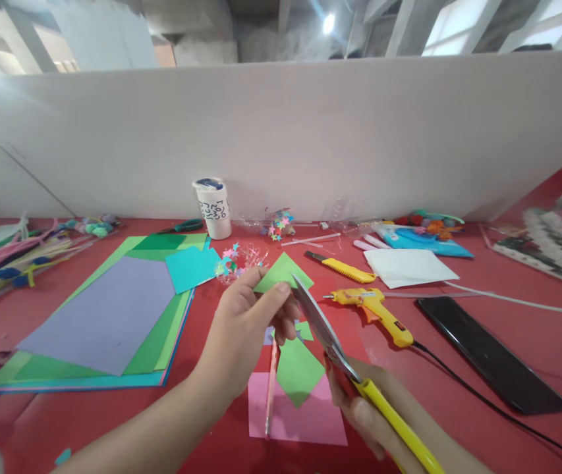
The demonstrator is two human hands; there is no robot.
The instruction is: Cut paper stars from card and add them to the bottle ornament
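Observation:
My left hand (251, 316) pinches a small light green paper square (283, 266) between thumb and fingers, held above the table. My right hand (367, 408) grips a pair of scissors (327, 339) with yellow and red handles. Their blades point up and to the left, with the tip at the right part of the green square; I cannot tell whether they cut into it. Below the hands lie another green paper piece (300, 372), smaller green scraps, a pink pencil (271, 395) and a pink paper sheet (320, 421).
A stack of coloured paper (107, 316) lies left, near a white cup (214, 207). To the right are a yellow utility knife (347, 270), a yellow glue gun (377, 313) with its cord, a white paper piece (412, 266) and a black phone (491, 352). A white partition (281, 138) stands behind.

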